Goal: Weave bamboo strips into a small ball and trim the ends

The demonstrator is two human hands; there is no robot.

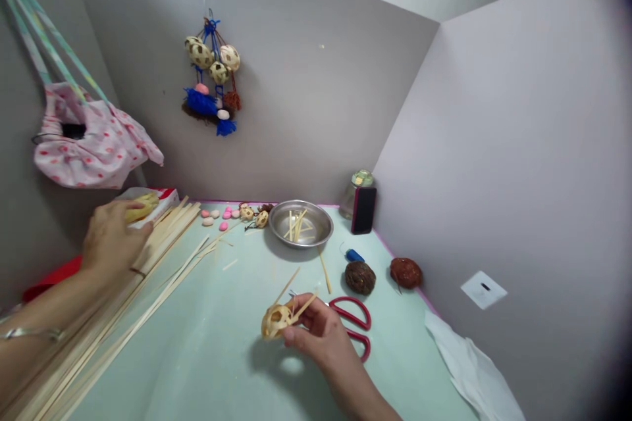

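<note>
Woven-strip ball [276,321]: left of red-handled scissors [368,318], pinched in right hand [328,335]. I judge it light, springy, crushable; grip woven sides lightly. Left hand [111,237], far left of scissors: grip unclear.

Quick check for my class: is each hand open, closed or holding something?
Left hand: at the yellow bundle; grip cannot be told.
Right hand: closed, holding a small woven ball.

Small woven ball [276,322] in right hand [318,335].
</note>
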